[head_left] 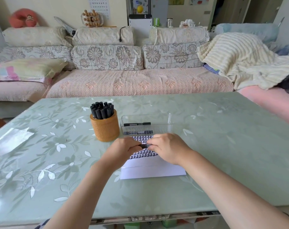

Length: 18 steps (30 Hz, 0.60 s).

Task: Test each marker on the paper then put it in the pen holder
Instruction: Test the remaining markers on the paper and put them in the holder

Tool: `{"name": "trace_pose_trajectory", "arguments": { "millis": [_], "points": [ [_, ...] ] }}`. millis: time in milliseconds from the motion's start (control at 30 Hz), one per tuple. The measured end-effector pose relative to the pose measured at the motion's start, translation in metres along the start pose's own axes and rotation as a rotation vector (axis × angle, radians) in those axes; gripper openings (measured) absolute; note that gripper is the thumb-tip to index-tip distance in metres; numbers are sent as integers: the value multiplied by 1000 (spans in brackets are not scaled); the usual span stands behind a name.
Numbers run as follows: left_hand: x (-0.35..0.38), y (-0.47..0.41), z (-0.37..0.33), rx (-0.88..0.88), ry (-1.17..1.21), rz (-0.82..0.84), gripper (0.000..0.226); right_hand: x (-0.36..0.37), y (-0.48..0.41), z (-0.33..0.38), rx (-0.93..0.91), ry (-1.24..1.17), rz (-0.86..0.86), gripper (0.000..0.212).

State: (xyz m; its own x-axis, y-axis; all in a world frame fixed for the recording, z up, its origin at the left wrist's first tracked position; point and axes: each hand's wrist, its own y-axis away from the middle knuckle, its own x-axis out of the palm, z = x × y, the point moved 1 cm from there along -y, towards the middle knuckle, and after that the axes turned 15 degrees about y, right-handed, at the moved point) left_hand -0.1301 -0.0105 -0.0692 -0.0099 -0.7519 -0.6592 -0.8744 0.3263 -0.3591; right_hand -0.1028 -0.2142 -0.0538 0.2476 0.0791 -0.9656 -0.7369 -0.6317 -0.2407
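both hands met over the paper (pixel 153 171), each with fingers curled round one end of a black marker (pixel 143 145) held level between them just above the sheet. the left hand (pixel 125 146) pinched its left end and the right hand (pixel 167 147) its right end. the fingers hid where the cap met the barrel, so whether the cap was coming off or going on could not be told.

either way, the pull or push probably wanted to run straight along the marker's length, with the barrel hand firm and the tip kept off fingers and table (pixel 223 146). the upper paper was crowded with dark marks, so the bare lower part looked the better spot for a test stroke.

the wooden pen holder (pixel 105 129), just left of the clear box (pixel 147 117), was packed with capped markers (pixel 101 110), so a slot near its rim seemed easiest. two boxed markers (pixel 137 124) lay waiting.
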Motion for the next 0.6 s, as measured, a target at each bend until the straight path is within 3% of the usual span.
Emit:
{"name": "trace_pose_trajectory", "arguments": {
  "millis": [67,133,300,467,600],
  "points": [
    [-4,1,1,83,-68,-31,6,-2,-1,1,89,-93,159,28],
    [-8,3,5,66,-94,-76,12,-2,2,0,122,-128,227,31],
    [-19,15,26,-87,-159,-218,12,2,3,-10,119,-64,169,33],
    [-23,20,45,-415,-171,-311,25,15,5,-15,167,-112,160,36],
    [-20,19,51,-504,-194,-329,13,22,9,-19,200,-189,181,36]
  ]
}}
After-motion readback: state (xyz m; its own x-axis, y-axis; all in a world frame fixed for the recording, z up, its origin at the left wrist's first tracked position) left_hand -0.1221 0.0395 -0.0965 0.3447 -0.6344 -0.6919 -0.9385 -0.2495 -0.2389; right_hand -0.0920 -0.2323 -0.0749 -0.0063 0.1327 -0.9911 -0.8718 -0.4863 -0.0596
